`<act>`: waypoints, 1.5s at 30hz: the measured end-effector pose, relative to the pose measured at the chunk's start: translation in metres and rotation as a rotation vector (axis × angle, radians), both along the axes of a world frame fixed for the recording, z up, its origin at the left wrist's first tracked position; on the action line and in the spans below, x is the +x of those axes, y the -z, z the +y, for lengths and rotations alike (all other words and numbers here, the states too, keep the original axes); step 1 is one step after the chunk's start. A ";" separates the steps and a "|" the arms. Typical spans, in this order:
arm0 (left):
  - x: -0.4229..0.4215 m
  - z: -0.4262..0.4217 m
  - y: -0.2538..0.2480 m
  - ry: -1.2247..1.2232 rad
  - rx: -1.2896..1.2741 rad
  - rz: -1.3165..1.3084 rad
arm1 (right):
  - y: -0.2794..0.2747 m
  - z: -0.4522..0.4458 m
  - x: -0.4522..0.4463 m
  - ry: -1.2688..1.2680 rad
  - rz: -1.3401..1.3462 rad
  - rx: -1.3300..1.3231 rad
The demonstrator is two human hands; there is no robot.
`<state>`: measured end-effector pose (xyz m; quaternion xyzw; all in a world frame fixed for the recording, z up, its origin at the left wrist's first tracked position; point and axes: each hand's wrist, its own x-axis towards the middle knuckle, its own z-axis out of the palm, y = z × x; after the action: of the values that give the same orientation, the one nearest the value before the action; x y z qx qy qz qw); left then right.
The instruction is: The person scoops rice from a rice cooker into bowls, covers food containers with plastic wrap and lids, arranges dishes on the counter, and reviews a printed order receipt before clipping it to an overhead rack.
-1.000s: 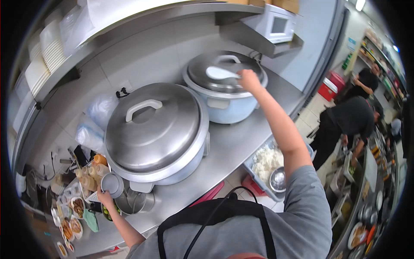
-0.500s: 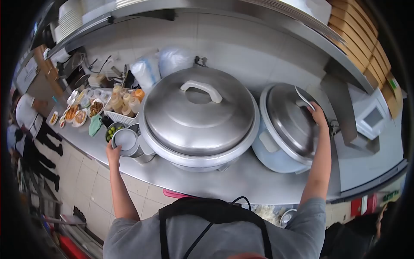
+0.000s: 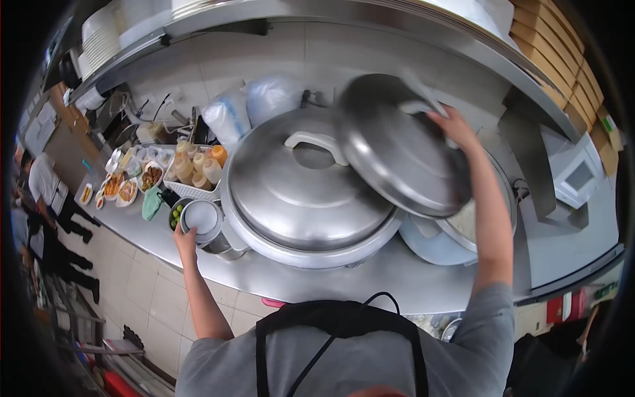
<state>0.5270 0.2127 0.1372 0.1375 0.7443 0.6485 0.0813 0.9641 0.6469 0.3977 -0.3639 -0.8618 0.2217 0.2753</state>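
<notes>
My left hand (image 3: 186, 241) is closed on the rim of a round grey bowl (image 3: 200, 217), held near the counter's front edge. My right hand (image 3: 455, 126) grips the handle of a metal rice cooker lid (image 3: 397, 155), which is raised and tilted, its left side over the large cooker. A pale, slim utensil (image 3: 423, 92), blurred by motion, sticks out from the same hand; its kind is unclear. Beneath the lid, the smaller cooker (image 3: 433, 246) is partly uncovered, with whitish contents (image 3: 465, 225) showing. The large rice cooker's domed lid (image 3: 284, 192) stays in place beside it.
Green limes (image 3: 175, 216) sit in a container by the bowl. Squeeze bottles (image 3: 198, 165) fill a white basket, with small food dishes (image 3: 126, 188) to its left. A metal shelf (image 3: 317, 14) runs overhead. Other people (image 3: 49, 178) stand at the far left.
My right hand has lifted the smaller cooker's lid and moved it up and left, exposing part of the inside. My left hand still holds the bowl; the whole view has shifted slightly.
</notes>
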 end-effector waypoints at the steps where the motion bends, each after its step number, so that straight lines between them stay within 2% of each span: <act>1: 0.003 0.005 -0.004 -0.007 -0.008 0.005 | 0.008 0.001 -0.027 -0.054 -0.018 0.054; 7: -0.012 0.011 0.009 0.048 -0.013 0.026 | 0.056 -0.006 -0.148 -0.289 -0.143 0.092; 10: -0.020 0.007 0.021 0.081 -0.008 0.017 | 0.055 -0.020 -0.160 -0.206 -0.137 0.126; 11: -0.021 0.007 0.025 0.078 0.001 0.008 | 0.056 -0.018 -0.156 -0.176 -0.137 0.123; 13: -0.022 0.005 0.031 0.083 0.026 0.000 | 0.058 -0.014 -0.145 -0.158 0.029 0.441; 14: -0.023 0.005 0.034 0.079 0.031 0.005 | 0.055 -0.009 -0.130 -0.143 0.027 0.439; 16: -0.023 0.004 0.034 0.062 0.030 -0.036 | 0.039 0.007 -0.079 -0.061 0.067 0.159; 18: -0.021 0.003 0.027 0.041 0.028 -0.070 | 0.045 0.047 -0.016 -0.028 -0.031 0.072; 19: -0.017 0.002 0.020 0.019 0.061 -0.150 | 0.057 0.061 0.022 -0.056 0.099 0.024; 21: -0.019 0.001 0.020 0.022 0.109 -0.271 | 0.076 0.079 0.077 0.302 -0.031 -0.038; 22: -0.027 -0.002 0.024 0.027 0.109 -0.270 | 0.082 0.076 0.099 0.340 -0.101 0.015; 24: -0.044 -0.008 0.037 0.087 0.316 -0.448 | 0.097 0.066 0.126 0.382 -0.168 0.068; 26: -0.045 -0.008 0.034 0.134 0.372 -0.482 | 0.120 0.065 0.140 0.499 -0.831 0.464; 27: -0.038 -0.008 0.025 0.142 0.452 -0.513 | 0.128 0.068 0.144 0.505 -0.830 0.460; 29: -0.032 -0.006 0.017 0.163 0.579 -0.563 | 0.147 0.075 0.151 0.478 -1.059 0.671; 30: -0.029 -0.004 0.012 0.166 0.577 -0.563 | 0.159 0.081 0.153 0.480 -1.059 0.668; 32: -0.018 -0.003 0.001 0.209 0.632 -0.578 | 0.179 0.087 0.153 0.316 -1.110 0.786; 33: -0.015 -0.003 -0.001 0.208 0.630 -0.577 | 0.181 0.084 0.150 0.315 -1.110 0.783; 35: -0.010 -0.004 -0.003 0.214 0.667 -0.562 | 0.180 0.069 0.144 0.079 -1.088 0.794; 39: -0.008 -0.007 -0.005 0.192 0.710 -0.562 | 0.161 0.017 0.149 -0.075 -1.047 0.870; 41: -0.013 -0.007 -0.001 0.150 0.749 -0.546 | 0.166 -0.011 0.149 -0.244 -0.975 0.890; 45: -0.014 0.000 -0.010 0.175 0.735 -0.553 | 0.148 0.028 0.168 -0.122 -0.936 0.909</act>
<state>0.5127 0.2127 0.1470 0.0416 0.4011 0.8722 0.2769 1.1321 0.6752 0.2497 -0.2197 -0.9175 -0.3313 -0.0153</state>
